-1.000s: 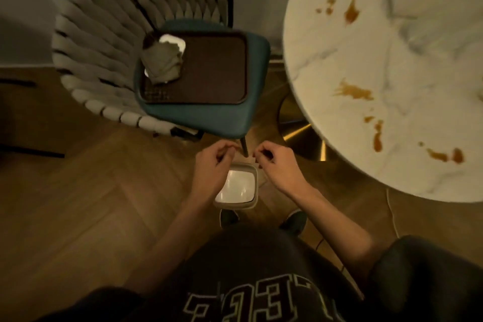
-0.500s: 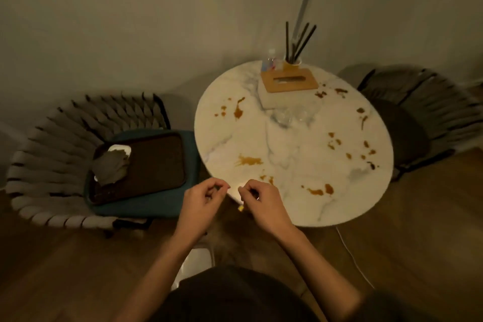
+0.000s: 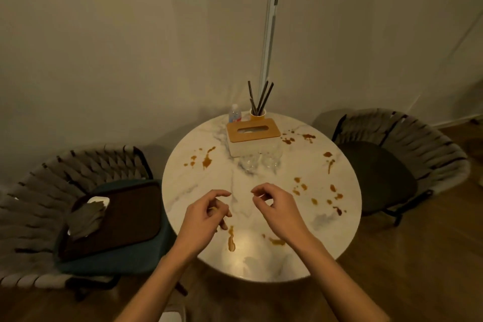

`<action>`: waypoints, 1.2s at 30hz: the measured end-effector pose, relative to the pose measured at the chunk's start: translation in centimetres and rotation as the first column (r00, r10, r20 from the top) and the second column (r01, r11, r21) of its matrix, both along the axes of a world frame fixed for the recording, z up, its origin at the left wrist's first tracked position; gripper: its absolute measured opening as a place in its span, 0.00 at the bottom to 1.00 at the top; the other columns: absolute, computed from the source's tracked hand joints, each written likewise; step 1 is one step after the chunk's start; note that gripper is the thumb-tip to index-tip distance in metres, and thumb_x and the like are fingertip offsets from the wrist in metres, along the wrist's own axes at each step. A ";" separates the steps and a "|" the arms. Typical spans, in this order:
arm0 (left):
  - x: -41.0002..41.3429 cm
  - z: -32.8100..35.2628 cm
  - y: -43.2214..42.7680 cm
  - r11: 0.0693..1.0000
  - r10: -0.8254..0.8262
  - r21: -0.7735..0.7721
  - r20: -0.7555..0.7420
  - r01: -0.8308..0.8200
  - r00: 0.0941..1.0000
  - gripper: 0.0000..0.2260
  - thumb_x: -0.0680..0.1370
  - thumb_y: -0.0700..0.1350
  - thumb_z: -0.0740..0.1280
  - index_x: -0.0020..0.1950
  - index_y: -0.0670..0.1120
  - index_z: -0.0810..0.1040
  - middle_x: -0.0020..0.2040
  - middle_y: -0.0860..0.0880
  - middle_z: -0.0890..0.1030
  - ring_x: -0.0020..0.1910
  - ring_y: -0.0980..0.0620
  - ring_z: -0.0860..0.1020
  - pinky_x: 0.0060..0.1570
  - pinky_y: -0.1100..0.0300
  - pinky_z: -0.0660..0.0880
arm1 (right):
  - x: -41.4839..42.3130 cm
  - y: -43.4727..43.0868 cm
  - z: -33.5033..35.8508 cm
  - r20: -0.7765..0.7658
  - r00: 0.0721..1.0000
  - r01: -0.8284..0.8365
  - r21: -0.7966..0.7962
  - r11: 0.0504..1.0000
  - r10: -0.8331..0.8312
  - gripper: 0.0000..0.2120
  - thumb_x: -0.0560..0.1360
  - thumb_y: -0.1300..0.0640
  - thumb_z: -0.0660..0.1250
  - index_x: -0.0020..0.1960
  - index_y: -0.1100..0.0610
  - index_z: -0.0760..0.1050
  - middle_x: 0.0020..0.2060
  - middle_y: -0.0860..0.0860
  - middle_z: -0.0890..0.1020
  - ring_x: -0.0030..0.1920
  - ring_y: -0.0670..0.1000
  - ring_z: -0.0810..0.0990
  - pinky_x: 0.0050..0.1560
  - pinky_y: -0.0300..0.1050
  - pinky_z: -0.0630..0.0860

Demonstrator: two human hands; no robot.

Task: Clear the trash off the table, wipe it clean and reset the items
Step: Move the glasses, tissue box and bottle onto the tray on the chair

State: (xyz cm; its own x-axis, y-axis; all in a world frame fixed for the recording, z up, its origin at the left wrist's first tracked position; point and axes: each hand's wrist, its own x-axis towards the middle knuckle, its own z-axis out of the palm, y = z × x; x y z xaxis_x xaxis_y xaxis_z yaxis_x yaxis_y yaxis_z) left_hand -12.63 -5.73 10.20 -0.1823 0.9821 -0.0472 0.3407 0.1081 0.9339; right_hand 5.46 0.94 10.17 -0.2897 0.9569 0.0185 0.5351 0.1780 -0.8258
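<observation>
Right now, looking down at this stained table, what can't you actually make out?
Head view, white object on the tray: mostly covered by the grey cloth.
Head view, small bottle: label too small to read.
Head view, pale item at the bottom edge: cut off by the frame.
Head view, left hand and right hand: curled fingers hide whether they pinch anything.

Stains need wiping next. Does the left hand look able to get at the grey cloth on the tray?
Probably yes: the left hand hovers over the table, the cloth lies uncovered on the tray on the chair alongside, with nothing between them.
</observation>
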 end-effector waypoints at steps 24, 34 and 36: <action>-0.9 -3.0 26.0 0.958 -0.090 -0.287 -0.290 0.003 0.953 0.26 0.80 0.64 0.53 0.73 0.51 0.65 0.34 0.51 0.84 0.31 0.51 0.79 0.39 0.56 0.79 | 2.2 24.8 -2.1 0.267 0.964 0.094 -0.324 0.941 -0.004 0.41 0.79 0.37 0.57 0.79 0.49 0.35 0.56 0.57 0.82 0.43 0.52 0.84 0.53 0.50 0.78; 1.2 -12.0 32.1 0.901 -0.209 -0.423 -0.617 -0.096 0.758 0.40 0.68 0.64 0.71 0.73 0.47 0.62 0.70 0.44 0.68 0.65 0.42 0.73 0.59 0.46 0.75 | 2.8 30.4 -10.2 0.554 0.825 0.012 -0.222 0.975 0.116 0.36 0.72 0.44 0.70 0.71 0.59 0.60 0.66 0.59 0.68 0.63 0.60 0.72 0.59 0.54 0.75; 2.3 -13.7 32.4 0.893 -0.155 -0.422 -0.613 -0.155 0.775 0.46 0.66 0.64 0.73 0.75 0.46 0.58 0.73 0.44 0.64 0.67 0.42 0.70 0.59 0.45 0.74 | 2.6 31.2 -12.0 0.568 0.810 -0.020 -0.223 0.975 0.147 0.34 0.71 0.45 0.72 0.68 0.60 0.63 0.66 0.58 0.65 0.63 0.59 0.71 0.57 0.54 0.75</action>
State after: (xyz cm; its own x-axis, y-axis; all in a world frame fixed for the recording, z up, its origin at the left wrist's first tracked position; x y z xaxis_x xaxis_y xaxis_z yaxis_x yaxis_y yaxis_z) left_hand -10.37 26.68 -3.55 -0.3224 0.8857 -0.3342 0.8196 0.4378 0.3696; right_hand 8.01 32.13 -1.79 -0.2649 0.8934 -0.3629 0.9139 0.1125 -0.3901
